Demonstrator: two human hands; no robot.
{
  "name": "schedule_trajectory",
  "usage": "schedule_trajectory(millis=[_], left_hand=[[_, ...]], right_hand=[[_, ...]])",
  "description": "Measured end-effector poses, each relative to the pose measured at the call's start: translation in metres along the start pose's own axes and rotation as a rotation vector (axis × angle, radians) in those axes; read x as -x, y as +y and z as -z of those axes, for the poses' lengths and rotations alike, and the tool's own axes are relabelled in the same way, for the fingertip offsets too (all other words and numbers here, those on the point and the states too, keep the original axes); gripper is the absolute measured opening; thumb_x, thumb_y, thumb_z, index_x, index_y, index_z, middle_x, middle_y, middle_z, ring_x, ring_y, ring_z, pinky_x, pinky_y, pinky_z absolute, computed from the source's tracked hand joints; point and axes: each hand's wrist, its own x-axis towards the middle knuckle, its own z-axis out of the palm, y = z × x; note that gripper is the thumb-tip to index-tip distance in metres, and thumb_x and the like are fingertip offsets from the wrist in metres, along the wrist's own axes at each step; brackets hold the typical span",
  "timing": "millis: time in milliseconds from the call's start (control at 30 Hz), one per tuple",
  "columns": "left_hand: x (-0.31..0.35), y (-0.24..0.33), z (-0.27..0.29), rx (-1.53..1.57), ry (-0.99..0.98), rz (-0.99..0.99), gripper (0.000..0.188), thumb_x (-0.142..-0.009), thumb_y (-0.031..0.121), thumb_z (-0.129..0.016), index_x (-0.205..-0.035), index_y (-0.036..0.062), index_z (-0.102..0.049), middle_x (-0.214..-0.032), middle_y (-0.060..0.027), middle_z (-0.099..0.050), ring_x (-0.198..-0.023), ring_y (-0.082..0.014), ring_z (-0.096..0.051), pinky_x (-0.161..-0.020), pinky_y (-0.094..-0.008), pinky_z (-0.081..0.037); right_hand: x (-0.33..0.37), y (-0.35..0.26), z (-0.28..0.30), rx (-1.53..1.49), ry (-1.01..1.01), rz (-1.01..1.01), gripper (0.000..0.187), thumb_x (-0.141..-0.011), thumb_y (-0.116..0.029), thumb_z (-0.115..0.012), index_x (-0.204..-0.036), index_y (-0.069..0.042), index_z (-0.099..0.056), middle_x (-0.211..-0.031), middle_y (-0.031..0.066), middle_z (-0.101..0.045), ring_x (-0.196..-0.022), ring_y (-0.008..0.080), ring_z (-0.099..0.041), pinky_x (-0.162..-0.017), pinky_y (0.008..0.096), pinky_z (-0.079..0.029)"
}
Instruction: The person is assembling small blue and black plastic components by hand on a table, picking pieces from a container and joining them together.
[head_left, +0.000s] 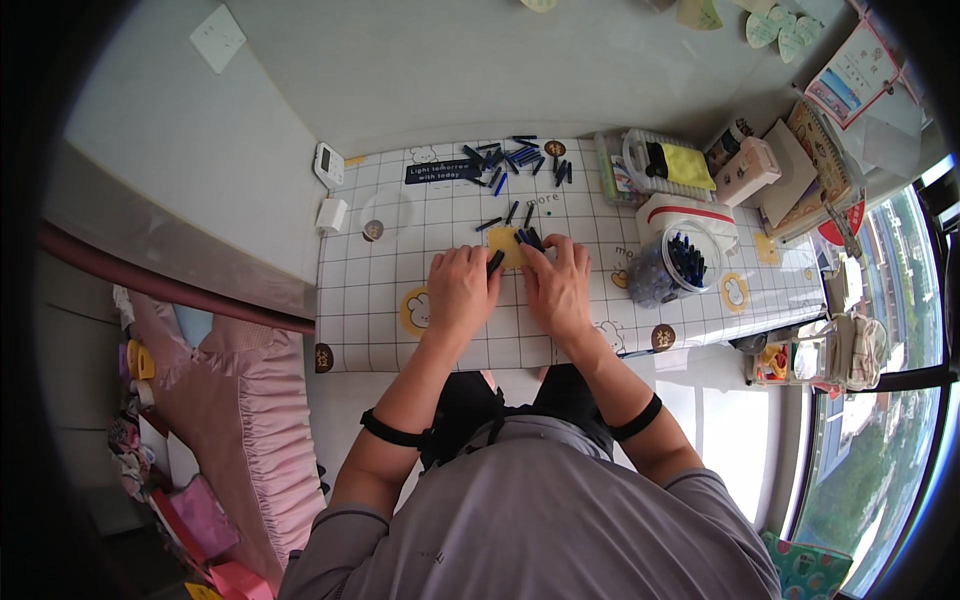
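As the head view looks down, a short dark tube (495,262) seems light, stiff, smooth and apt to roll, best taken mid-barrel. It lies in the left hand (464,290), pinched at thumb and fingertips. The right hand (560,290), slightly apart from the left, is at similar tubes (532,239); whether it grips them, I cannot tell. Between the hands is a yellow square (502,241); beyond them, loose dark tubes (562,174) lie scattered.
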Motion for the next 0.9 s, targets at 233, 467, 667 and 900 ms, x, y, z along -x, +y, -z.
schedule_trajectory(millis=[233, 467, 667, 900], left_hand=[[-0.004, 0.006, -0.003, 0.008, -0.045, 0.034, 0.014, -0.064, 0.013, -0.057, -0.069, 0.0046, -0.047, -0.058, -0.0073, -0.052, -0.055, -0.0226, -0.050, -0.055, -0.0313, -0.037], [-0.012, 0.010, 0.000, -0.015, -0.166, 0.111, 0.010, -0.064, 0.012, -0.055, -0.064, 0.0052, -0.048, -0.053, -0.0069, -0.051, -0.051, -0.0228, -0.049, -0.052, -0.0314, -0.036], [-0.011, 0.002, -0.003, -0.101, -0.043, 0.049, 0.011, -0.063, 0.013, -0.056, -0.061, 0.0058, -0.048, -0.055, -0.0067, -0.050, -0.053, -0.0233, -0.048, -0.055, -0.0318, -0.034], [-0.014, 0.004, 0.001, -0.022, -0.063, 0.088, 0.013, -0.062, 0.013, -0.057, -0.060, 0.0055, -0.047, -0.057, -0.0067, -0.049, -0.054, -0.0246, -0.048, -0.053, -0.0332, -0.036]], right_hand=[[0.001, 0.002, 0.000, -0.002, -0.027, 0.053, 0.018, -0.064, -0.009, -0.052, -0.082, -0.008, -0.053, -0.091, 0.0053, -0.044, -0.081, 0.0253, -0.038, -0.070, 0.0352, -0.032], [0.002, 0.006, -0.004, -0.025, -0.013, 0.139, 0.017, -0.063, -0.007, -0.052, -0.079, -0.007, -0.054, -0.086, 0.0022, -0.048, -0.080, 0.0224, -0.040, -0.070, 0.0331, -0.032], [0.002, 0.005, -0.005, -0.013, 0.004, 0.158, 0.016, -0.061, -0.006, -0.053, -0.077, -0.007, -0.054, -0.083, 0.0023, -0.048, -0.079, 0.0222, -0.040, -0.069, 0.0326, -0.033], [0.001, 0.003, -0.004, -0.006, 0.023, 0.135, 0.014, -0.063, -0.008, -0.052, -0.076, -0.007, -0.053, -0.079, 0.0030, -0.048, -0.076, 0.0221, -0.041, -0.068, 0.0319, -0.033]])
